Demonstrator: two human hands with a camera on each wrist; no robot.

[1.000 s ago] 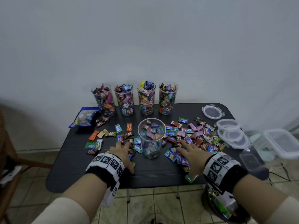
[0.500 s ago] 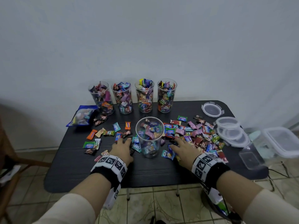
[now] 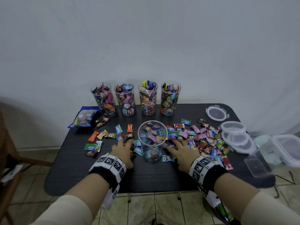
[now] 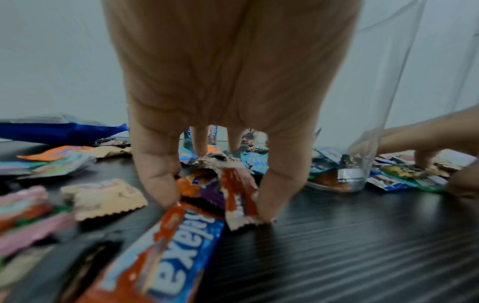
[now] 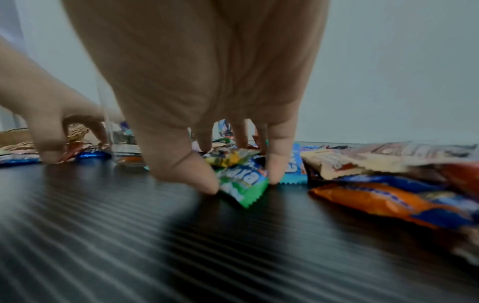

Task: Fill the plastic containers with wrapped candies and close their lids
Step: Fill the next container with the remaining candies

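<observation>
Both hands are down on the black table [image 3: 78, 174], one each side of a clear plastic container [image 3: 152, 142] partly filled with wrapped candies. Left hand [image 3: 122, 152] has thumb and fingers curled down over a small heap of candies [image 4: 220, 190], orange and brown wrappers caught between thumb and little finger, fingertips [image 4: 160, 192] touching the tabletop. Right hand [image 3: 182, 151] claws likewise over its own cluster; thumb and little finger pinch a green-edged candy [image 5: 243, 184] with a yellow one just behind it. Neither handful is off the surface. Loose candies [image 3: 203, 137] lie thick to the right of the container, thinner scatter [image 3: 105, 135] to its left. Four tall containers [image 3: 136, 99], heaped to the rim with candies and lidless, stand in a row along the table's far edge by the wall. Blue candy bag [image 3: 84, 116] lies flat at far left, beside the first container. Round clear lids [image 3: 234, 135] are stacked at the right edge; one more lid [image 3: 216, 113] lies apart near the far right corner. Both wrists carry bands with black-and-white markers [image 3: 110, 163]. Tiled floor below.
</observation>
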